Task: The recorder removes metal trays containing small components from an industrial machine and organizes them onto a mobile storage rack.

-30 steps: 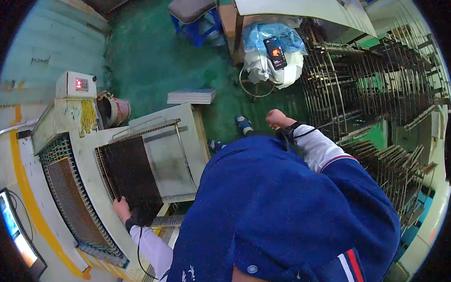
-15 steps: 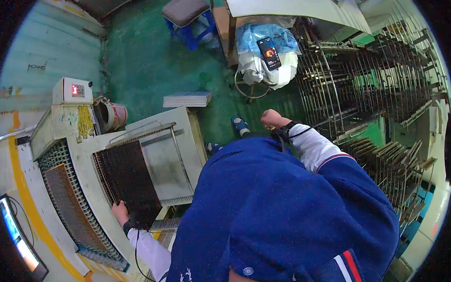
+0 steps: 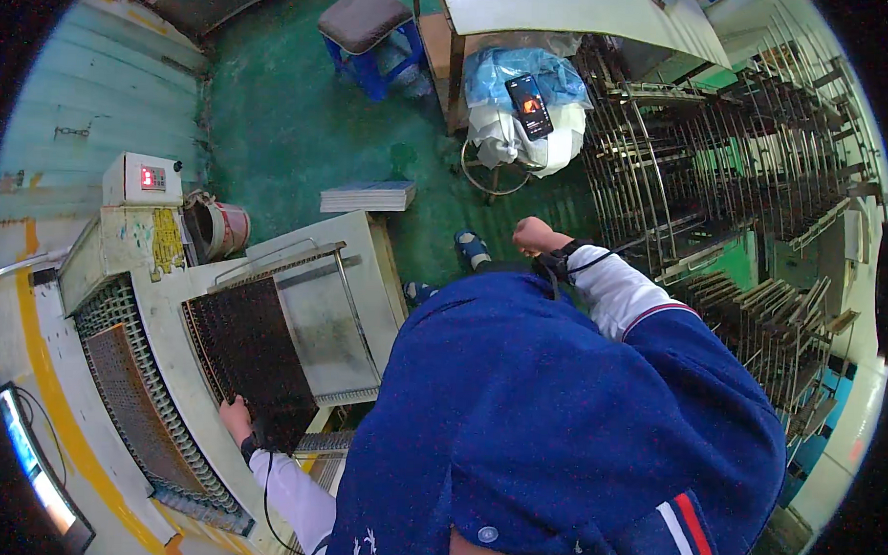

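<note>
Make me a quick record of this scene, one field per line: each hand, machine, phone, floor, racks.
Left hand: at the edge of a dark panel; grip unclear
Right hand: fingers curled; nothing visible in it
Machine: pale, with a control box showing red digits
Phone: screen lit, lying on blue and white sheeting
Floor: green, with a stack of pale sheets
Racks: metal, to the person's right
</note>
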`<control>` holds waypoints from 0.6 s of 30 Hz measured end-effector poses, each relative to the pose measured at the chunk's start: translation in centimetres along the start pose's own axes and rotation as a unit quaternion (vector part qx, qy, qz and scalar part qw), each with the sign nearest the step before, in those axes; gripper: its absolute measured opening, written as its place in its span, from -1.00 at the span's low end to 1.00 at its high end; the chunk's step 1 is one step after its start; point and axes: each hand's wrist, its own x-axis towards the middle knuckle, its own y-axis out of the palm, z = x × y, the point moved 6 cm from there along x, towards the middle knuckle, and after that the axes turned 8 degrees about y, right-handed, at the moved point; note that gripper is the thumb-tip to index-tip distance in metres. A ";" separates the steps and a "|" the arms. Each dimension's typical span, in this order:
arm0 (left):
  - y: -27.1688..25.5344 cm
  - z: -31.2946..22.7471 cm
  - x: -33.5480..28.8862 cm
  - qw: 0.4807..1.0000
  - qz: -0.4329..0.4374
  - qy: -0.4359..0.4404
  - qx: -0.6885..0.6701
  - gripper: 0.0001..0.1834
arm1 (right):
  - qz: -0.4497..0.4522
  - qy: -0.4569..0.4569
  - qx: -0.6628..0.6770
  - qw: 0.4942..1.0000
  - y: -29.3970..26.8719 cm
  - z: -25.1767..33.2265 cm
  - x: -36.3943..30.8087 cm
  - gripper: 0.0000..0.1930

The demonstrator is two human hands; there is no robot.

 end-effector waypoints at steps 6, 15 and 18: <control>0.1 1.0 0.1 1.000 -0.005 0.011 0.000 -0.61 | 0.014 -0.006 0.025 1.000 0.2 0.5 -0.1 -0.88; 0.1 1.2 0.0 1.000 0.000 -0.009 -0.012 -0.60 | 0.001 -0.014 0.006 1.000 0.0 0.5 -0.4 -0.87; 0.1 0.3 0.1 1.000 0.005 -0.012 -0.014 -0.61 | 0.009 0.004 0.025 1.000 0.1 0.1 -0.4 -0.88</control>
